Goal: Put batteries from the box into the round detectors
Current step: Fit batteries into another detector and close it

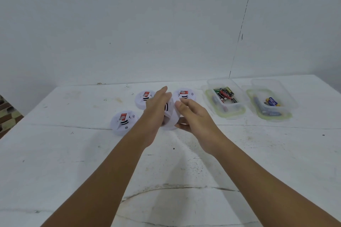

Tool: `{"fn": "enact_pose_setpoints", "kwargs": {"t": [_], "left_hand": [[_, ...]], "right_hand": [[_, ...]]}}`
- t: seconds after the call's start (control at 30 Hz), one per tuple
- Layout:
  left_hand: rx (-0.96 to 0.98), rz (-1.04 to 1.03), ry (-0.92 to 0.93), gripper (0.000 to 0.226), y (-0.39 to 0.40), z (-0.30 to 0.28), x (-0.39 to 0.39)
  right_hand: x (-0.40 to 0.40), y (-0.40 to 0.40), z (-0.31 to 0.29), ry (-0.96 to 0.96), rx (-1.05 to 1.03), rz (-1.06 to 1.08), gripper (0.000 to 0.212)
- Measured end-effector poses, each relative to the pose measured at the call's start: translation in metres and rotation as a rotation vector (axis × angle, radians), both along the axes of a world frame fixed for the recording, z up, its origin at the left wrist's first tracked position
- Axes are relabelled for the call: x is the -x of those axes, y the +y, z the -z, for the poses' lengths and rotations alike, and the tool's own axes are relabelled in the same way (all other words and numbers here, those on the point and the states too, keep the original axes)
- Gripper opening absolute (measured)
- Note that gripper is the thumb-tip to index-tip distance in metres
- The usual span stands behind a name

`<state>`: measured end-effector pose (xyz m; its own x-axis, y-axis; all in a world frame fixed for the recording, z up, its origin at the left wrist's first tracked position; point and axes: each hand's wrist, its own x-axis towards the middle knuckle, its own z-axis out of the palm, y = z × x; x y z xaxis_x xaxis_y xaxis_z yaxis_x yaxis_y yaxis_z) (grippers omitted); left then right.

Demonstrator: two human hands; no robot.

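from the head camera, a white table (pixel 55 162) stands against a pale wall (pixel 129 14). two bare arms reach out over it. between the hands is a round white detector (pixel 170 116), tipped up on its side, near the middle of the table toward the far edge. the left hand (pixel 156 108) lies against its left side with the fingers out straight. the right hand (pixel 191 116) holds the right side, with fingers bent over the top and the thumb under it.

three more round detectors sit flat on the table. one detector (pixel 123 121) is to the left of the hands. another detector (pixel 144 97) is behind the left hand, closer to the far edge. a third detector (pixel 185 95) is just behind the right hand.

near the far right corner there are two clear boxes. the battery box (pixel 224 97) holds lots of batteries (pixel 226 94) in a pile. the second box (pixel 271 102), closer to the right edge, holds only a few blue and yellow batteries (pixel 273 101).
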<state>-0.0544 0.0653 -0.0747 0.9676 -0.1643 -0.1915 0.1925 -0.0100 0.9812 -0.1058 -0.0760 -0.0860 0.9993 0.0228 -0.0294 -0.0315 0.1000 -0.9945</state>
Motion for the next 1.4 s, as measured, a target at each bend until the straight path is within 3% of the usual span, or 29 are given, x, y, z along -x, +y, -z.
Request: {"fn": "enact_pose_setpoints", "kwargs": {"t": [0.17, 0.3, 0.43, 0.53, 0.7, 0.77, 1.07, 1.4], "left_hand": [[-0.029, -0.039, -0.041, 0.068, 0.003, 0.012, 0.010], [-0.123, -0.004, -0.152, 0.043, 0.026, 0.035, 0.016], [-0.186, 0.054, -0.128, 0.021, 0.039, 0.047, 0.030], [-0.185, 0.078, -0.130, 0.019, 0.041, 0.056, 0.036], [-0.217, 0.051, -0.202, 0.021, 0.040, 0.074, 0.045], [-0.306, 0.038, -0.269, 0.022, 0.041, 0.079, 0.047], [-0.455, 0.035, -0.402, 0.014, 0.036, 0.089, 0.053], [-0.485, 0.058, -0.423, 0.014, 0.038, 0.090, 0.054]], "right_hand": [[0.006, -0.005, 0.014, 0.022, 0.026, 0.007, 0.026], [0.011, -0.011, 0.027, 0.112, -0.032, 0.104, 0.026], [0.016, -0.014, 0.042, 0.197, -0.181, 0.064, 0.028], [0.021, -0.014, 0.049, 0.157, -0.062, -0.027, 0.036], [0.029, -0.015, 0.054, -0.079, 0.440, -0.067, 0.049], [0.030, -0.012, 0.057, -0.173, 0.519, -0.060, 0.050], [0.029, -0.014, 0.080, -0.233, 0.683, -0.016, 0.050], [0.028, -0.015, 0.079, -0.163, 0.662, -0.074, 0.057]]}}
